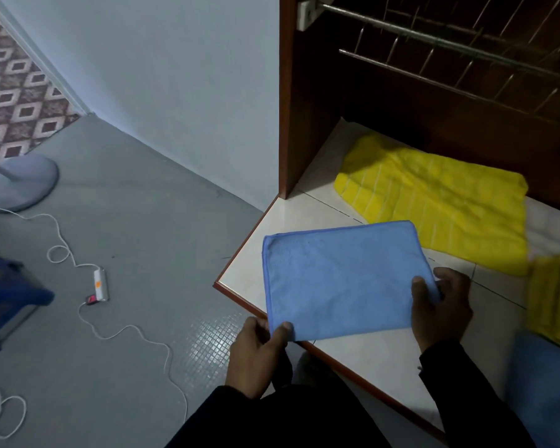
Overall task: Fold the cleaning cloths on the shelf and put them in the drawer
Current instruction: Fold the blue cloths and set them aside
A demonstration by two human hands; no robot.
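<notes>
While I hold the blue cloth over the near-left corner of the shelf, both hands are clamped on it. Left hand pinches the near-left corner, thumb on top, fingers curled under and hidden by the fabric. Right hand pinches the near-right corner, thumb on top, fingertips wrapped behind the edge. Cloth is a flat rectangle with a stitched hem along the left and far edges; can't tell how many layers. Its near-left part overhangs the shelf's edge; whether the far part rests on the shelf or floats above it is unclear.

Yellow cloth lies spread and rumpled on the shelf, farther back and right, its far end in shadow under the cabinet. The blue cloth's far-right corner overlaps it in view; contact unknown. Second yellow piece at the right, cut off by the frame, shape unreadable. Another blue piece at the near right, dim and cut off too.

Wire rack up inside the cabinet, dark, detail poor. No drawer that I can make out.

Floor at left: fan base, top cut off; power strip with white cord trailing near; blue stool partly out of frame. My sleeves are black, near-invisible in the low light.
</notes>
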